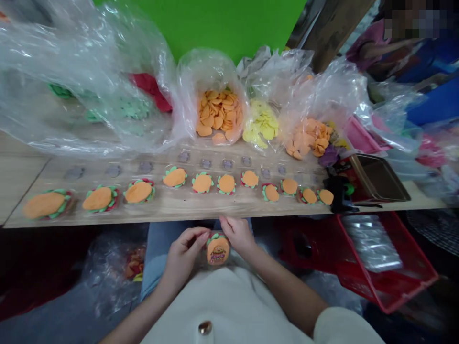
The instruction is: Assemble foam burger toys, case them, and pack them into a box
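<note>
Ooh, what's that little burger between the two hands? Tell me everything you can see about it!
The little burger has a rounded, foam-looking orange top with green bits poking out at its upper left. It seems to sit in clear plastic, with a colourful burger picture on front; the writing is too blurry to read. Its front faces up, just below the table edge. The left hand pinches its upper left; the right hand is at its upper right.

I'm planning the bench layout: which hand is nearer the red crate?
Right. The red crate stands off to the person's right; the right hand is on that side of the held package, the left hand on its other side.
</note>
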`<state>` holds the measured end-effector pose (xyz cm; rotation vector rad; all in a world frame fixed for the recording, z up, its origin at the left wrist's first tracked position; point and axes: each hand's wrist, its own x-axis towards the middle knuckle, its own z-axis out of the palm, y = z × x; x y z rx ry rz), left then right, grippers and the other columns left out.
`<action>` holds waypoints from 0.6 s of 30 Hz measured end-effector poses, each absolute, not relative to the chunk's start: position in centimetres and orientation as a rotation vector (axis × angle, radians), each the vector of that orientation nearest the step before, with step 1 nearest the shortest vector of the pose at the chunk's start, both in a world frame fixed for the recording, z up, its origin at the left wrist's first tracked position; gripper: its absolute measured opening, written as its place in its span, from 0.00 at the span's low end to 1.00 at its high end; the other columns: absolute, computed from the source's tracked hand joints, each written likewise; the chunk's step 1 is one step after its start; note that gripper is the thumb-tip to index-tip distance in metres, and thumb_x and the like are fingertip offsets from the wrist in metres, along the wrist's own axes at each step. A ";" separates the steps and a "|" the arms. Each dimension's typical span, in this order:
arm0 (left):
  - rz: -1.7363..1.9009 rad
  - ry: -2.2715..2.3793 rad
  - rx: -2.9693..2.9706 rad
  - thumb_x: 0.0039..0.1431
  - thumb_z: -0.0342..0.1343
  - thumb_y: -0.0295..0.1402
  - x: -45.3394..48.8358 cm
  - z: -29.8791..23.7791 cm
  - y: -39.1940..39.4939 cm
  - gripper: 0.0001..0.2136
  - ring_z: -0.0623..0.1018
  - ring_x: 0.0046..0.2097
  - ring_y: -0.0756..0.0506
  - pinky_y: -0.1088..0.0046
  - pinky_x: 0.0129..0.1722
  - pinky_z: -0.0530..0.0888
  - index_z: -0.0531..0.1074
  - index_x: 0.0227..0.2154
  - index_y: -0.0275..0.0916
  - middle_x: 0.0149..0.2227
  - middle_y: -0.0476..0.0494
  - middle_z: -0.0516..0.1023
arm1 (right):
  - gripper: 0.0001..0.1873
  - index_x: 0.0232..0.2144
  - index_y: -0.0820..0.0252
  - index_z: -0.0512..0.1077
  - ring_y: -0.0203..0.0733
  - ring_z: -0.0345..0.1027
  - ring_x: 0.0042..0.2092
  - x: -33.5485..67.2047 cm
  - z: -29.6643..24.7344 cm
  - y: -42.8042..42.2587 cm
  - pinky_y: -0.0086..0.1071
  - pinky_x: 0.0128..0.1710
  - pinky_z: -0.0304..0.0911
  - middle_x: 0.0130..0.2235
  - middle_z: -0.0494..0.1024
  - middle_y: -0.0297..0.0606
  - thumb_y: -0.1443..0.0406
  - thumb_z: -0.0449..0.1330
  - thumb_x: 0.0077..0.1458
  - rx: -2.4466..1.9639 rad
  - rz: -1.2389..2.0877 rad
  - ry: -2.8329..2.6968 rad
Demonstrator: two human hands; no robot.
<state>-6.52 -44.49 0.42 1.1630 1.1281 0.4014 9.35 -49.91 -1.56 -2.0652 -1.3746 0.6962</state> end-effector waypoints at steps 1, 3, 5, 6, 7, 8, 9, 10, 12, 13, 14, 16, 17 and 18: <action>0.397 1.121 1.225 0.48 0.58 0.43 -6.7 0.2 -44.6 0.13 0.75 0.37 0.44 0.70 0.38 0.71 0.77 0.31 0.39 0.34 0.42 0.78 | 0.25 0.15 0.58 0.60 0.33 0.50 0.21 9.3 -1.7 -50.2 0.29 0.25 0.45 0.17 0.63 0.32 0.55 0.43 0.60 -2.085 0.700 -1.390; 0.377 1.099 1.306 0.48 0.58 0.42 -6.8 -0.1 -44.7 0.12 0.75 0.37 0.44 0.69 0.40 0.70 0.77 0.30 0.40 0.33 0.43 0.78 | 0.25 0.15 0.58 0.61 0.33 0.51 0.21 9.2 -1.6 -50.7 0.29 0.25 0.45 0.18 0.64 0.32 0.55 0.43 0.60 -2.125 0.699 -1.458; 0.336 1.068 1.327 0.48 0.58 0.41 -6.8 -0.1 -44.5 0.11 0.75 0.37 0.44 0.69 0.41 0.70 0.77 0.29 0.40 0.33 0.43 0.79 | 0.24 0.17 0.59 0.63 0.34 0.54 0.23 9.2 -1.2 -51.0 0.29 0.25 0.45 0.19 0.66 0.33 0.56 0.45 0.61 -2.144 0.702 -1.558; 0.314 1.052 1.319 0.48 0.58 0.41 -6.8 -0.1 -44.4 0.10 0.75 0.37 0.44 0.69 0.41 0.70 0.77 0.29 0.41 0.33 0.43 0.79 | 0.23 0.18 0.59 0.64 0.34 0.55 0.23 9.2 -1.0 -51.1 0.29 0.26 0.45 0.21 0.67 0.34 0.57 0.45 0.61 -2.141 0.715 -1.604; 0.296 1.039 1.306 0.48 0.58 0.41 -6.8 0.0 -44.3 0.10 0.75 0.37 0.44 0.69 0.41 0.70 0.78 0.29 0.41 0.33 0.43 0.79 | 0.22 0.19 0.59 0.64 0.33 0.56 0.24 9.2 -0.7 -51.2 0.29 0.26 0.45 0.21 0.68 0.34 0.57 0.46 0.61 -2.134 0.735 -1.637; 0.281 1.030 1.293 0.47 0.59 0.40 -6.7 0.2 -44.2 0.10 0.75 0.37 0.44 0.69 0.41 0.70 0.78 0.28 0.41 0.33 0.44 0.79 | 0.22 0.19 0.59 0.65 0.33 0.56 0.24 9.3 -0.5 -51.2 0.29 0.26 0.45 0.21 0.68 0.33 0.58 0.46 0.61 -2.128 0.761 -1.657; 0.269 1.026 1.279 0.47 0.59 0.40 -6.7 0.3 -44.2 0.10 0.75 0.37 0.43 0.69 0.41 0.70 0.78 0.28 0.41 0.33 0.44 0.79 | 0.21 0.18 0.59 0.65 0.33 0.56 0.23 9.3 -0.3 -51.3 0.29 0.26 0.45 0.21 0.68 0.33 0.58 0.47 0.61 -2.124 0.790 -1.663; 0.254 1.024 1.258 0.48 0.59 0.40 -6.7 0.4 -44.2 0.10 0.75 0.37 0.43 0.69 0.41 0.70 0.78 0.29 0.41 0.33 0.44 0.79 | 0.21 0.18 0.59 0.64 0.32 0.55 0.23 9.2 -0.2 -51.3 0.29 0.25 0.45 0.20 0.67 0.33 0.59 0.47 0.61 -2.125 0.812 -1.655; 0.215 1.008 1.172 0.47 0.59 0.41 -6.9 0.5 -44.4 0.11 0.75 0.38 0.43 0.68 0.42 0.70 0.78 0.31 0.41 0.35 0.43 0.79 | 0.21 0.17 0.60 0.64 0.32 0.54 0.22 9.1 -0.2 -51.6 0.29 0.25 0.45 0.19 0.66 0.32 0.60 0.48 0.60 -2.130 0.829 -1.628; 0.194 0.994 1.105 0.46 0.60 0.40 -7.0 0.5 -44.6 0.12 0.75 0.39 0.43 0.68 0.42 0.70 0.78 0.32 0.41 0.36 0.43 0.79 | 0.21 0.17 0.60 0.64 0.32 0.53 0.22 9.1 -0.2 -51.7 0.29 0.25 0.45 0.19 0.65 0.32 0.60 0.48 0.60 -2.135 0.823 -1.613; 0.171 0.978 1.027 0.45 0.61 0.40 -7.2 0.5 -44.7 0.13 0.75 0.39 0.43 0.67 0.42 0.70 0.77 0.34 0.41 0.37 0.43 0.79 | 0.21 0.17 0.60 0.64 0.32 0.53 0.23 9.1 -0.2 -51.9 0.29 0.25 0.46 0.19 0.65 0.32 0.61 0.48 0.60 -2.133 0.813 -1.604; 0.147 0.959 0.890 0.42 0.63 0.39 -7.4 0.5 -45.0 0.16 0.76 0.39 0.44 0.67 0.42 0.71 0.77 0.35 0.40 0.39 0.43 0.79 | 0.20 0.18 0.60 0.64 0.33 0.54 0.24 9.2 -0.2 -52.3 0.29 0.26 0.47 0.20 0.65 0.33 0.61 0.47 0.61 -2.098 0.799 -1.626; 0.153 0.962 0.850 0.41 0.64 0.39 -7.4 0.5 -45.1 0.16 0.76 0.38 0.45 0.68 0.41 0.71 0.76 0.35 0.40 0.38 0.43 0.79 | 0.20 0.19 0.60 0.64 0.33 0.55 0.24 9.4 -0.1 -52.5 0.29 0.27 0.47 0.21 0.65 0.33 0.61 0.47 0.61 -2.058 0.807 -1.665; 0.165 0.967 0.829 0.41 0.64 0.39 -7.4 0.5 -45.2 0.16 0.76 0.36 0.46 0.68 0.39 0.71 0.76 0.34 0.39 0.36 0.44 0.79 | 0.19 0.20 0.60 0.64 0.33 0.55 0.25 9.6 0.0 -52.6 0.29 0.27 0.48 0.22 0.65 0.33 0.61 0.47 0.61 -2.003 0.828 -1.719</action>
